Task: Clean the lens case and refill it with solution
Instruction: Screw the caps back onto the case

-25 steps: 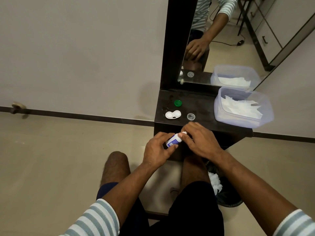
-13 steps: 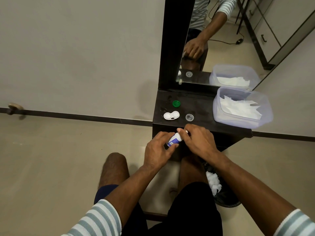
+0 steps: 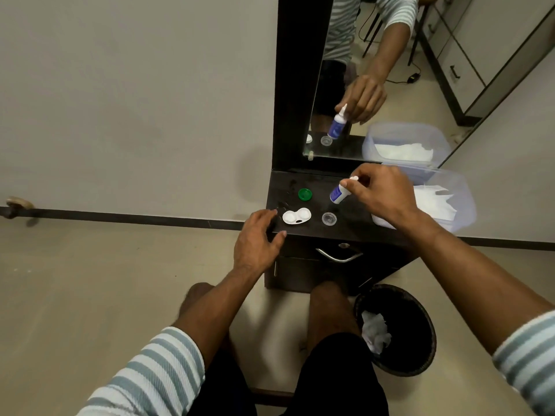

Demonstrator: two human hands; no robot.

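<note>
Right grip [image 3: 381, 196] pinching blue-labelled solution bottle [image 3: 338, 193], white lens case [image 3: 296, 216] uncapped

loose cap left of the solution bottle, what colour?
Green cap, on the dark tabletop behind the lens case; head view.

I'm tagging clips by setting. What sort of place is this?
Probably a room in a home, at a small dressing table: a tall mirror above a dark drawer unit, with an open lens case and solution bottle on top.
</note>
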